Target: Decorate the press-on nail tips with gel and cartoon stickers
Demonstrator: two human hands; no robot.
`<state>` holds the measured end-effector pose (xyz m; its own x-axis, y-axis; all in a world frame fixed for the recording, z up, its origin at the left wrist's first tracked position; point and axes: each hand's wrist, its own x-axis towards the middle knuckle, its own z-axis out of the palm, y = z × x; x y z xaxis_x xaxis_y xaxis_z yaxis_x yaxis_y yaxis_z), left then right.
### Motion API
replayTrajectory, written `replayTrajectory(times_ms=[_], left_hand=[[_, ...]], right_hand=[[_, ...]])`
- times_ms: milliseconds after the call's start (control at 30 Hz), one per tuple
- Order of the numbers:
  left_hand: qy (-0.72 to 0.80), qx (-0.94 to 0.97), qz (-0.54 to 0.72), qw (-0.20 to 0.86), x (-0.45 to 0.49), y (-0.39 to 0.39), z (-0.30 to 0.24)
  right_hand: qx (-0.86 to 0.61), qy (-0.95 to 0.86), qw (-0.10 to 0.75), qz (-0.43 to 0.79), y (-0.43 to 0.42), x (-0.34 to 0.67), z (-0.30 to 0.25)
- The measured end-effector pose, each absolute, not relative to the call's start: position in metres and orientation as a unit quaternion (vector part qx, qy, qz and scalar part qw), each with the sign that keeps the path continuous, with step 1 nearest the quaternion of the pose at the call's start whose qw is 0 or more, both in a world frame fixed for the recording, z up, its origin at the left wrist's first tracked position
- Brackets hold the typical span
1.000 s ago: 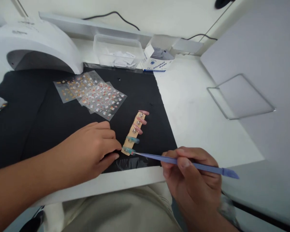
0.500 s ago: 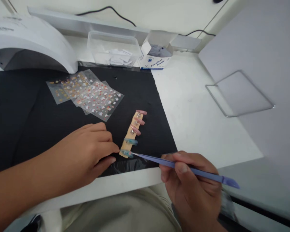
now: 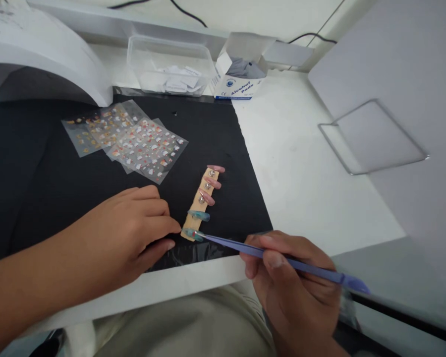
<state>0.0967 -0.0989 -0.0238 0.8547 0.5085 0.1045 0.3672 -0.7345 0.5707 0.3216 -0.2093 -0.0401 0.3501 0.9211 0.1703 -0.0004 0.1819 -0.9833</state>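
My right hand [image 3: 290, 282] is closed in a pinch around purple tweezers [image 3: 234, 244]. Their thin tip meets the nearest blue-green false nail [image 3: 189, 232], where a small reddish spot shows. That nail and a second blue-green one [image 3: 199, 215] sit across a tan strip [image 3: 195, 203]. Farther up it are several pink false nails [image 3: 207, 197] on round, shiny studs. My left hand [image 3: 137, 230] lies on the black mat with curled fingers. Its index fingertip presses the strip's near left end; the thumb is tucked below, apart from the strip.
Clear sheets of small stickers [image 3: 146, 148] overlap on the black mat [image 3: 215, 134]. A white arched lamp [image 3: 70, 54] stands at the back left. Behind the mat are a clear plastic box [image 3: 152, 84] and an open alcohol pad box [image 3: 238, 89]. A wire frame [image 3: 351, 173] is at right.
The view has shifted slightly, so the objects sit a little higher and further left. The tweezers' tip has moved slightly inward over the nearest blue-green nail, and the reddish spot there shows more clearly.
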Motion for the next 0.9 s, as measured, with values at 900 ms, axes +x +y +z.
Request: replayTrajectory(times_ms=[900], left_hand=[[0.259,0.925,0.13,0.245,0.0977,-0.1006,-0.0246]], right_hand=[[-0.511,-0.406,0.646,0.396,-0.202,0.3225,-0.0361]])
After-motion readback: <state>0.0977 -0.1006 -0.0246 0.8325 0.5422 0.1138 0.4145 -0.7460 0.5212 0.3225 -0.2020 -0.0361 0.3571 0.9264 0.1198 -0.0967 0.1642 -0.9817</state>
